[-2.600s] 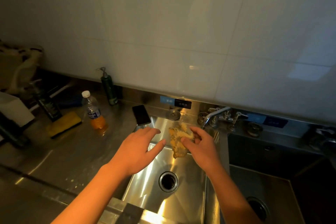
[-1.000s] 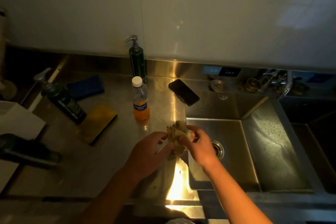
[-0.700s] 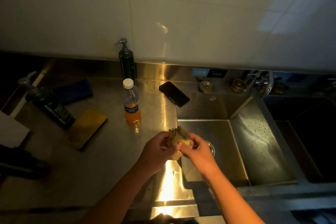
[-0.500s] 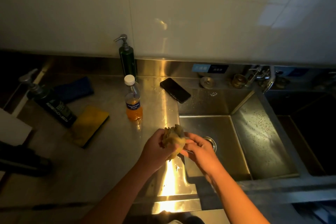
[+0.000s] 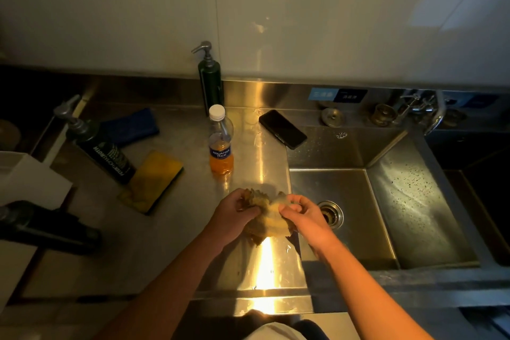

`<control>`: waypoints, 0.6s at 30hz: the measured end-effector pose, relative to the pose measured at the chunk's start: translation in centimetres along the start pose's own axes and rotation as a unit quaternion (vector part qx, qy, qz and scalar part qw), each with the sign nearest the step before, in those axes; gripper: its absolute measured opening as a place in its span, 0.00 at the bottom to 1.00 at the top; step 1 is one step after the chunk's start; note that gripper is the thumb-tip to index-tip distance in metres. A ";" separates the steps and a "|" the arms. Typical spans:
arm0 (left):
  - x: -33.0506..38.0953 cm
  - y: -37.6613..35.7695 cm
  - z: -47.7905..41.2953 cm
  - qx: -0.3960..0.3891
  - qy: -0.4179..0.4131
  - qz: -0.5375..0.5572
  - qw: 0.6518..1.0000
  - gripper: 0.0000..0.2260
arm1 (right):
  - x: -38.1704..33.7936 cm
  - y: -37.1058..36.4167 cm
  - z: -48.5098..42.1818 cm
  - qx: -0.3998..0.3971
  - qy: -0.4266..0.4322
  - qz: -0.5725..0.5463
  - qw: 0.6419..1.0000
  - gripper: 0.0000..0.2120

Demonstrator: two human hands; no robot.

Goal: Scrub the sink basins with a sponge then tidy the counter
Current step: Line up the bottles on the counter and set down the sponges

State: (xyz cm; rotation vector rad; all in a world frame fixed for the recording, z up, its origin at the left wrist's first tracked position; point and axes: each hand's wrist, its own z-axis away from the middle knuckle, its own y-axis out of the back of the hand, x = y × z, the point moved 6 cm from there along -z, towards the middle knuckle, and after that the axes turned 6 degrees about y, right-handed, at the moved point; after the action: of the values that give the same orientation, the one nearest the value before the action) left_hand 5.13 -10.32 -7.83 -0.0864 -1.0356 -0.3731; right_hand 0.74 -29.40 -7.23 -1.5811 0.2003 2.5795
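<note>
A crumpled yellowish cloth [image 5: 266, 218] hangs between both hands over the counter's edge beside the left sink basin [image 5: 356, 232]. My left hand [image 5: 234, 215] grips its left end with curled fingers. My right hand [image 5: 300, 215] pinches its right end. The basin's drain [image 5: 331, 214] shows just right of my right hand. A yellow sponge [image 5: 153, 181] lies on the steel counter [image 5: 171, 240] to the left, apart from both hands.
On the counter stand an orange-drink bottle [image 5: 220, 143], a green pump bottle [image 5: 211, 81] and a dark pump bottle [image 5: 102, 146]. A blue cloth [image 5: 132, 125] and a black phone [image 5: 283, 128] lie near the back. The tap [image 5: 430, 107] is at the far right.
Both hands carried the cloth from over the basin to the counter's edge. My left hand took hold of it, and the cloth is now pulled wider between the hands.
</note>
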 end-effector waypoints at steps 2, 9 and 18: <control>-0.2 0.9 0.0 0.037 -0.015 -0.031 0.999 0.09 | -0.1 -0.1 0.0 0.016 0.014 0.015 1.000 0.12; -2.4 2.5 -0.2 0.149 -0.019 -0.091 0.984 0.07 | -0.2 -1.1 -0.4 0.062 0.106 0.153 0.981 0.09; -3.3 2.8 1.2 0.183 -0.069 -0.281 0.940 0.11 | 2.0 -0.3 -0.5 0.053 0.164 0.339 0.925 0.12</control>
State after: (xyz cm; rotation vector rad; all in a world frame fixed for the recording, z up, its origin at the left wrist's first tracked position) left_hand 3.63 -6.53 -9.75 0.5372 -1.2461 -0.6893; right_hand 0.37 -29.11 -9.26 -2.1905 1.0717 2.6301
